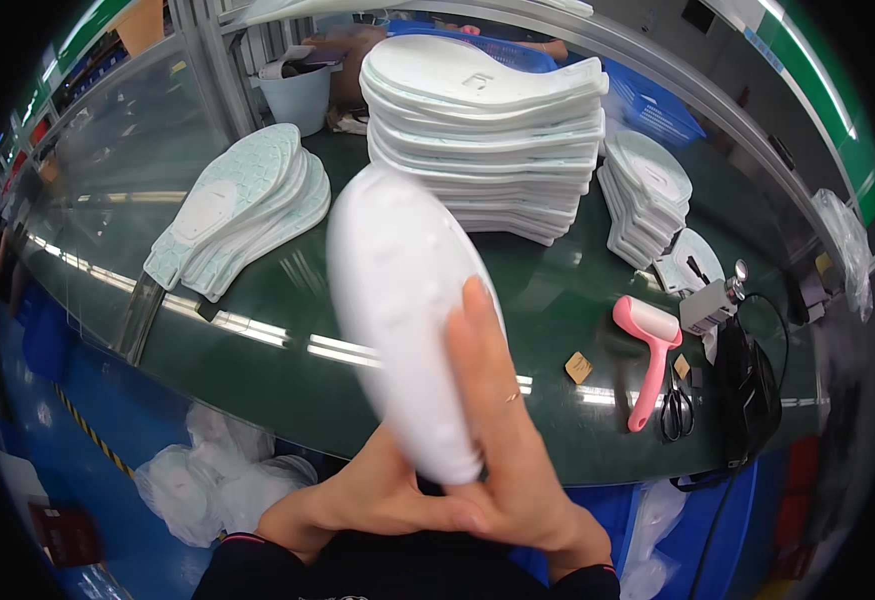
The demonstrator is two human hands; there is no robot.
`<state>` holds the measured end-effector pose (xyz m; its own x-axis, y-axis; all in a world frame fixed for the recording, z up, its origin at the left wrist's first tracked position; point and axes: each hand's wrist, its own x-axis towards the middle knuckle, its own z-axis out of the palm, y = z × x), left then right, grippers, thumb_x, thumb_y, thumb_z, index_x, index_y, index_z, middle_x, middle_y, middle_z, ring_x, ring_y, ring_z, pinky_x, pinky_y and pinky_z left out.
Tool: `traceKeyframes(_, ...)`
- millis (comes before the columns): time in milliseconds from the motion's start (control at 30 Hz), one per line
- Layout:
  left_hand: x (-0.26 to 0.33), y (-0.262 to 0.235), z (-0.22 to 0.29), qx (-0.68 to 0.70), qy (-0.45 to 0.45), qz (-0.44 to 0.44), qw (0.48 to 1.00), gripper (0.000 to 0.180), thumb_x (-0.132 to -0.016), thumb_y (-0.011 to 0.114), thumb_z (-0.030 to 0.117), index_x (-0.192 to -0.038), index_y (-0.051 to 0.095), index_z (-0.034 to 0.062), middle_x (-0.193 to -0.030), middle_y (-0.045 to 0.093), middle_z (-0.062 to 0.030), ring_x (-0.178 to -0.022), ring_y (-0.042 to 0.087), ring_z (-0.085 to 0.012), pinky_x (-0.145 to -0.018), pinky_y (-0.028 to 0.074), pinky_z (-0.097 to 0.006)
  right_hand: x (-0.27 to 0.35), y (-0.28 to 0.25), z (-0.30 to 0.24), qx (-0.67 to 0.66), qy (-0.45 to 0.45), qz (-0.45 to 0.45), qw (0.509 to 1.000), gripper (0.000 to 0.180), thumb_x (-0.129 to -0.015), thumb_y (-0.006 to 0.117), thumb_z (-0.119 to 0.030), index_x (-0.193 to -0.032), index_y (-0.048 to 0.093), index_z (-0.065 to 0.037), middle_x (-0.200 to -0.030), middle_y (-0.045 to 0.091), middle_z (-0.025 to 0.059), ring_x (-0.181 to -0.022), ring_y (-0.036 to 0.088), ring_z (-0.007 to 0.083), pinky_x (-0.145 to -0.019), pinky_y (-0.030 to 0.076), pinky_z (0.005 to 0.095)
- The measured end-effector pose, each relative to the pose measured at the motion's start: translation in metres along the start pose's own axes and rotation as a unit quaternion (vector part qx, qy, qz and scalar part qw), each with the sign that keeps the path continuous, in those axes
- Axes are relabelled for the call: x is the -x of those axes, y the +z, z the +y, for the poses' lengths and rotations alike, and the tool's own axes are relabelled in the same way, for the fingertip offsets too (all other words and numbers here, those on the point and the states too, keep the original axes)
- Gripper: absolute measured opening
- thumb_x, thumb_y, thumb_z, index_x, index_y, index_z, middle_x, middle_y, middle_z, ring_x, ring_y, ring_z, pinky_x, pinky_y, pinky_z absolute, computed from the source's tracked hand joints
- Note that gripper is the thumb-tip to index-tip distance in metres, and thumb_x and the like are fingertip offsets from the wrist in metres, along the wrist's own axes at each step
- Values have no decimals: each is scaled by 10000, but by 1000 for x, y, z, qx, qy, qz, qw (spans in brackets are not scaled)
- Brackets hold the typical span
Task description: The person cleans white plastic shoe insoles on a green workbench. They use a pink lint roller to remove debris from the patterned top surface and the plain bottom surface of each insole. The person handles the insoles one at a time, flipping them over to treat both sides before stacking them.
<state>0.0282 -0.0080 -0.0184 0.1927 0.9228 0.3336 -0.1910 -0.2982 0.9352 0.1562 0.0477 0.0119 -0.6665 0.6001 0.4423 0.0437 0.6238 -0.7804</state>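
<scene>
A white shoe sole (402, 300) is held up in front of me, tilted and smeared by motion, its wide end pointing away. My right hand (517, 450) grips its right edge near the lower end, fingers lying along the side. At the lower left of the sole, my left hand (377, 490) holds on from behind; its fingers are mostly hidden and the thumb reaches toward the right hand. Behind it rises a tall stack of white soles (487, 130). A fanned pile of pale green patterned soles (242, 210) lies to the left, with a smaller stack (647, 190) to the right.
On the green table (547, 290) at right are a pink lint roller (647, 350), black scissors (675, 412), a pump bottle (709, 305) and a black bag (752, 390). A pale bucket (297, 100) and a blue basket (657, 110) stand behind. Plastic bags (217, 480) lie low at left.
</scene>
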Motion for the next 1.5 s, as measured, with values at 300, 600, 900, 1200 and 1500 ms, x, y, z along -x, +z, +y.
traceKeyframes(300,-13,-8,21,307,18,129,943,859,-809,388,598,-1347,76,6,-1341,239,-227,-1181,352,-395,-922,367,-531,35,-10,17,-23,59,234,970,773,-740,581,-260,-1329,186,46,-1384,195,227,-1301,167,333,-1037,113,455)
traceKeyframes(600,-2,-6,25,415,-59,120,900,1001,-701,431,706,-1360,38,63,-1358,128,-249,-1193,256,-481,-794,352,-703,81,-4,30,-489,157,95,853,857,-761,594,-408,-1310,157,82,-1320,291,219,-1201,341,354,-990,297,453)
traceKeyframes(900,5,-3,25,247,-81,219,940,972,-730,423,685,-1360,60,40,-1341,204,-254,-1190,310,-430,-861,370,-595,81,0,18,-548,207,74,807,741,-832,482,-380,-1337,113,18,-1337,256,231,-1198,324,395,-984,279,508)
traceKeyframes(1200,-13,-10,21,-94,7,257,962,819,-851,350,543,-1353,21,-13,-1331,270,-248,-1209,352,-324,-964,300,-406,46,-16,14,-636,170,126,742,621,-911,247,-416,-1369,22,-60,-1391,120,242,-1202,228,512,-983,209,602)
traceKeyframes(1500,20,15,6,120,-115,-115,979,783,-835,494,-9,-1336,-108,-26,-1354,233,-230,-1241,302,-283,-999,263,-360,3,-59,26,-748,-34,84,657,853,-807,299,-644,-1377,57,-58,-1411,-46,228,-1269,-178,411,-1003,-21,589)
